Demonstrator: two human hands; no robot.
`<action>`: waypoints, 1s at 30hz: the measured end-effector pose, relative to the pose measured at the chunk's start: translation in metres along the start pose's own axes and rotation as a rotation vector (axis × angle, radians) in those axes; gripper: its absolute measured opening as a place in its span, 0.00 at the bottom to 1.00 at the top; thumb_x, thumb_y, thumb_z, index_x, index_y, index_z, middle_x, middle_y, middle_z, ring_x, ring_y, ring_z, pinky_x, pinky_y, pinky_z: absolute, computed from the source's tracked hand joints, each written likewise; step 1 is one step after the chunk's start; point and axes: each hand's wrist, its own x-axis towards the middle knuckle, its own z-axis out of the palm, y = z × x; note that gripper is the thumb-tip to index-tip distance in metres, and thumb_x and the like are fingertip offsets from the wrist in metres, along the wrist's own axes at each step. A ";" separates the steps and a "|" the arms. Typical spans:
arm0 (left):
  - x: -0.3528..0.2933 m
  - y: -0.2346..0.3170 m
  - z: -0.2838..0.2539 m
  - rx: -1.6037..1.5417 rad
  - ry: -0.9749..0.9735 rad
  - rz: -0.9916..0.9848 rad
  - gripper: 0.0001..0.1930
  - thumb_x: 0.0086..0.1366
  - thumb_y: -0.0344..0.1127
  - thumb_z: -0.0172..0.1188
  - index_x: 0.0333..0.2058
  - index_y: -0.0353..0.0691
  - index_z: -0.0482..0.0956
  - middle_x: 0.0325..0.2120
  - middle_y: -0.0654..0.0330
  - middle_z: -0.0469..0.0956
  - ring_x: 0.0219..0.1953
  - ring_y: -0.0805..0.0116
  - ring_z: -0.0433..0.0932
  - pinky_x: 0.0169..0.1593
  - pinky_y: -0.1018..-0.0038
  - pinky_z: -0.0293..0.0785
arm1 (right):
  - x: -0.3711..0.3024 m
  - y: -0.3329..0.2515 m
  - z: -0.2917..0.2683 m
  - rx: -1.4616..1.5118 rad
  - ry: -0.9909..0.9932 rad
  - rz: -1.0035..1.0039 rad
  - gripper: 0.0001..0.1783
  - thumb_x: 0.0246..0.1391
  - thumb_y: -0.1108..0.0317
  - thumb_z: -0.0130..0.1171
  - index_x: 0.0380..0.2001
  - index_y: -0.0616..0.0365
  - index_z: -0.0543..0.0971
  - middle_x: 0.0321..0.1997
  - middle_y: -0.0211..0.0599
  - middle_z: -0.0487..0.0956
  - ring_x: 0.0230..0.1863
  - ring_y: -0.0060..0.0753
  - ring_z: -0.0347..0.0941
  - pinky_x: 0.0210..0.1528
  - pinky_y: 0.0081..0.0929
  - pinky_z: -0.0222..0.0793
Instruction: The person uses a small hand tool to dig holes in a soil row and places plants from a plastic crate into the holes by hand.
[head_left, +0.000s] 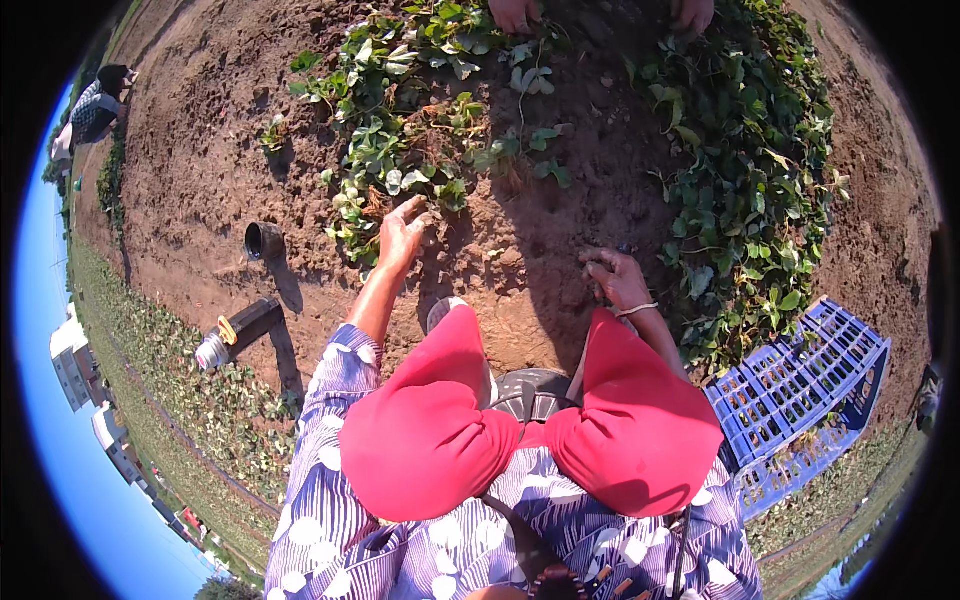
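Observation:
My left hand (402, 238) reaches over the soil at the edge of a patch of low, leafy green plants (375, 150). Its fingers are stretched out and loosely apart, touching or nearly touching the lowest leaves; nothing shows in them. Over bare brown soil (500, 240), in front of my right knee, is my right hand (620, 282). It has a pale band (637, 310) round the wrist. Its fingers are half bent, with a gap to the thumb, and I see no object between them. A few loose vines (525, 130) trail across the ground between the two plant rows.
Another person's hands (515, 14) are at the far edge. A dense plant row (740, 190) runs along the right, with blue plastic crates (790, 380) beside it. A dark round container (264, 241) and a black post-like object (255, 325) stand left. Another person (95, 105) bends far left.

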 end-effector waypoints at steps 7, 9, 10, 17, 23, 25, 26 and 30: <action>0.007 0.023 0.035 0.153 -0.133 0.194 0.16 0.57 0.31 0.56 0.46 0.36 0.78 0.39 0.51 0.80 0.43 0.59 0.79 0.48 0.72 0.72 | 0.045 -0.050 0.004 -0.298 -0.013 -0.150 0.15 0.51 0.62 0.56 0.38 0.59 0.81 0.27 0.40 0.80 0.23 0.32 0.76 0.29 0.30 0.70; 0.010 0.053 0.069 0.518 -0.083 0.445 0.17 0.56 0.32 0.57 0.46 0.39 0.77 0.42 0.50 0.78 0.43 0.52 0.77 0.45 0.68 0.74 | 0.077 -0.072 0.010 -0.420 0.005 -0.257 0.15 0.51 0.60 0.55 0.37 0.57 0.81 0.29 0.44 0.80 0.28 0.41 0.77 0.35 0.35 0.70; 0.014 0.071 0.085 0.547 -0.058 0.604 0.18 0.56 0.32 0.57 0.47 0.41 0.76 0.43 0.50 0.76 0.42 0.49 0.77 0.44 0.65 0.74 | 0.091 -0.077 0.009 -0.464 0.047 -0.328 0.16 0.50 0.59 0.55 0.37 0.56 0.81 0.30 0.47 0.80 0.32 0.46 0.77 0.38 0.38 0.70; 0.108 0.051 0.099 0.742 -0.180 0.392 0.25 0.48 0.30 0.56 0.49 0.36 0.74 0.36 0.49 0.79 0.36 0.52 0.79 0.41 0.64 0.74 | 0.121 -0.096 0.010 -0.562 0.012 -0.306 0.17 0.51 0.58 0.54 0.37 0.57 0.81 0.30 0.48 0.79 0.33 0.45 0.77 0.36 0.38 0.70; 0.032 0.064 0.089 -0.447 -0.421 -0.029 0.15 0.56 0.24 0.57 0.44 0.37 0.75 0.32 0.64 0.78 0.28 0.80 0.74 0.27 0.82 0.70 | 0.103 -0.077 0.022 -0.165 -0.134 -0.033 0.19 0.53 0.55 0.59 0.41 0.59 0.80 0.24 0.32 0.78 0.20 0.23 0.72 0.23 0.23 0.67; 0.016 0.065 0.084 -0.449 -0.470 -0.032 0.10 0.56 0.26 0.56 0.39 0.36 0.76 0.30 0.64 0.78 0.28 0.77 0.75 0.29 0.80 0.72 | 0.095 -0.070 0.030 -0.004 -0.152 -0.010 0.20 0.54 0.55 0.60 0.42 0.58 0.80 0.23 0.25 0.76 0.17 0.17 0.69 0.20 0.17 0.64; 0.012 0.062 0.086 -0.396 -0.479 -0.005 0.10 0.56 0.27 0.56 0.39 0.36 0.76 0.31 0.64 0.78 0.29 0.76 0.75 0.31 0.79 0.72 | 0.089 -0.074 0.027 0.045 -0.241 0.018 0.18 0.55 0.56 0.59 0.42 0.57 0.81 0.23 0.23 0.75 0.16 0.14 0.66 0.18 0.15 0.61; -0.017 0.059 0.093 -0.298 -0.541 0.059 0.19 0.56 0.31 0.56 0.48 0.35 0.72 0.38 0.62 0.76 0.38 0.75 0.74 0.42 0.77 0.71 | 0.066 -0.064 0.041 0.158 -0.318 0.015 0.10 0.52 0.67 0.61 0.35 0.61 0.81 0.20 0.24 0.75 0.17 0.13 0.65 0.19 0.16 0.60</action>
